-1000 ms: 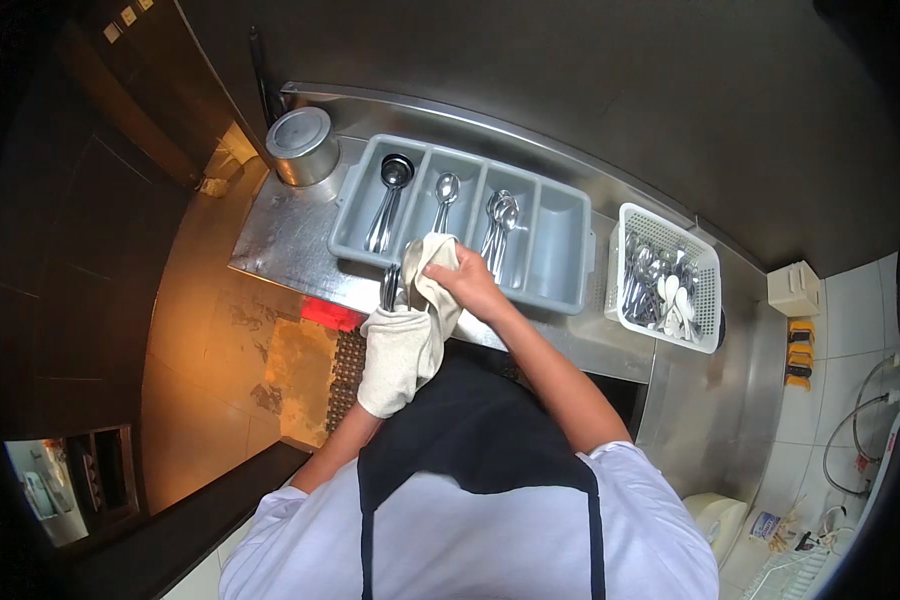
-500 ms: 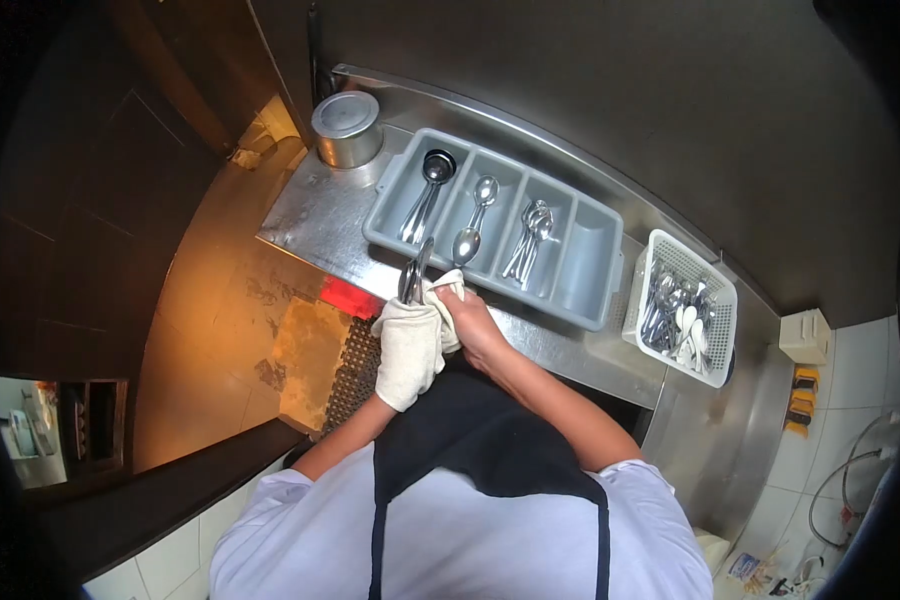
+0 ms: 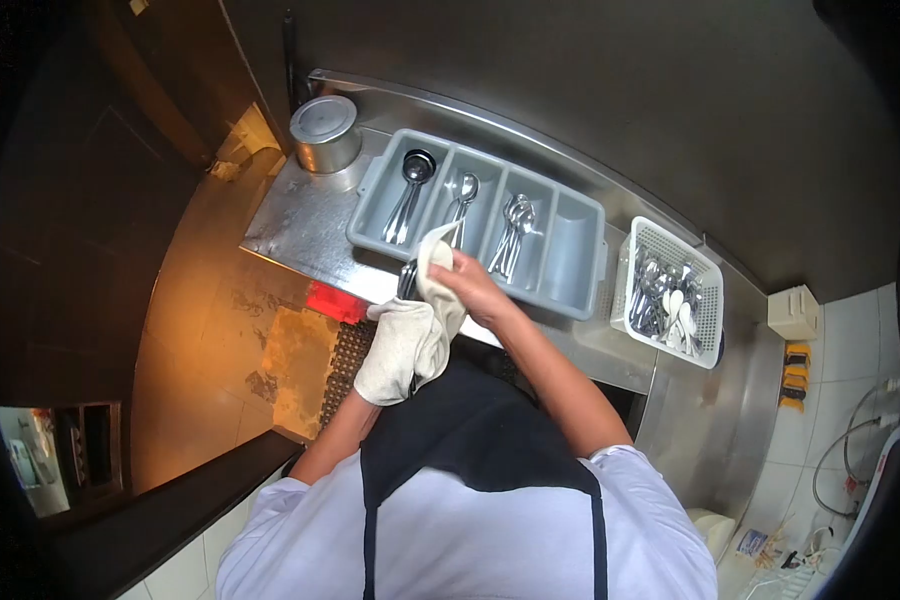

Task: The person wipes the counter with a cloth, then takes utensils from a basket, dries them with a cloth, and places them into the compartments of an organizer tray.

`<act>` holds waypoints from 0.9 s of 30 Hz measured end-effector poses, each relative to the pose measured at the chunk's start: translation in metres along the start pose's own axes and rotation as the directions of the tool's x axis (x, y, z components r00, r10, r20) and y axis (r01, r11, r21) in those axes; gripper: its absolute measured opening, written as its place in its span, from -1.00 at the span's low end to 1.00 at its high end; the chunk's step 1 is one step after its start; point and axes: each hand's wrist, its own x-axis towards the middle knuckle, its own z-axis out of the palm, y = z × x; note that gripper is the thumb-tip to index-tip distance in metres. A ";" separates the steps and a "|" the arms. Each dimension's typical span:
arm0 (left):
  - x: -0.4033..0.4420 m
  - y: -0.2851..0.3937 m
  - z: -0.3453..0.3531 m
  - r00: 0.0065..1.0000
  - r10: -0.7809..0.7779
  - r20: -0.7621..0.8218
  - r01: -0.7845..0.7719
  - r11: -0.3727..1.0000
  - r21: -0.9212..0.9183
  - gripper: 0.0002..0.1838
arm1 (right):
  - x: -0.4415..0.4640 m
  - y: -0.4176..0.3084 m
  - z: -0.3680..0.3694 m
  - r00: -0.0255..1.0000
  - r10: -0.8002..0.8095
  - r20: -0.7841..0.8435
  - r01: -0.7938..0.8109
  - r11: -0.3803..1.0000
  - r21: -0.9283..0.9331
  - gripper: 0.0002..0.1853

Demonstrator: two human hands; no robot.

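Observation:
A pale cloth (image 3: 402, 340) covers my left hand (image 3: 395, 350), which is closed around a bunch of cutlery (image 3: 407, 280) whose dark, shiny ends stick out above the cloth. My right hand (image 3: 467, 286) pinches another fold of the cloth beside the bunch; anything inside that fold is hidden. Just beyond my hands lies a grey divided tray (image 3: 575, 250). Its left compartment holds ladle-like spoons (image 3: 417, 170), the second holds spoons (image 3: 467, 188), the third holds several more spoons (image 3: 518, 215), and the fourth holds nothing visible.
On the steel counter (image 3: 300, 215), a lidded metal pot (image 3: 326, 135) stands left of the tray. A white perforated basket (image 3: 710, 300) with mixed cutlery and white spoons is at the right. Something red (image 3: 335, 302) shows below the counter's front edge.
The cloth fold in my right hand has risen toward the tray's front edge, over the second compartment. A spoon seen at that edge half a second ago is now hidden. The camera view has shifted.

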 end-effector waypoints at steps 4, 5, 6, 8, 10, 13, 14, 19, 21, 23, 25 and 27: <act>-0.007 0.023 0.005 0.947 0.041 0.318 -0.320 0.069 0.945 -0.90 | 0.011 -0.001 -0.009 0.955 -0.147 -0.256 0.150 0.989 -0.008 -0.71; -0.011 0.032 0.010 0.928 -0.037 0.371 -0.307 -0.642 0.703 -0.91 | 0.013 -0.008 -0.013 0.927 -0.150 -0.343 0.159 0.987 0.000 -0.74; -0.016 0.031 0.012 0.962 0.092 0.256 -0.252 -0.054 0.966 -0.93 | 0.015 -0.007 -0.015 0.901 -0.171 -0.398 0.188 0.982 0.004 -0.76; -0.021 0.026 0.019 0.990 0.142 -0.024 -0.098 0.788 0.607 -0.88 | 0.014 -0.004 -0.012 0.863 -0.139 -0.486 0.201 0.977 0.077 -0.73; -0.019 0.018 0.016 0.989 0.112 -0.100 -0.051 0.877 0.478 -0.81 | 0.000 -0.006 0.008 0.849 -0.017 -0.528 0.144 0.969 0.201 -0.66; -0.016 0.017 0.005 0.973 0.194 0.128 -0.183 0.297 0.937 -0.93 | -0.018 0.011 0.019 0.949 0.199 -0.244 -0.103 0.929 0.356 -0.62; -0.017 0.039 0.020 0.981 0.078 0.178 -0.161 -0.179 0.970 -0.94 | -0.025 0.019 0.026 0.952 0.194 -0.238 -0.138 0.963 0.231 -0.62; -0.011 -0.008 -0.017 0.939 0.343 0.010 -0.221 0.582 0.783 -0.83 | -0.032 0.025 0.041 0.974 0.225 -0.025 -0.218 0.960 0.176 -0.66; -0.004 -0.003 -0.023 0.926 0.323 0.196 -0.188 -0.054 0.981 -0.86 | -0.013 0.035 0.028 0.966 0.232 -0.114 -0.225 0.971 0.077 -0.70; 0.002 0.004 -0.027 0.938 0.093 0.335 -0.115 -0.827 0.550 -0.93 | 0.008 0.027 0.009 0.961 0.216 -0.176 -0.189 0.970 0.155 -0.69; 0.005 0.007 -0.026 0.903 -0.180 0.390 -0.024 -0.928 -0.372 -0.95 | 0.021 0.008 -0.010 0.989 0.141 -0.045 -0.113 0.914 0.389 -0.65; -0.014 0.055 0.007 0.851 -0.245 0.465 0.189 -0.683 -0.706 -0.92 | 0.012 -0.016 -0.007 0.979 0.205 -0.004 -0.175 0.849 0.499 -0.65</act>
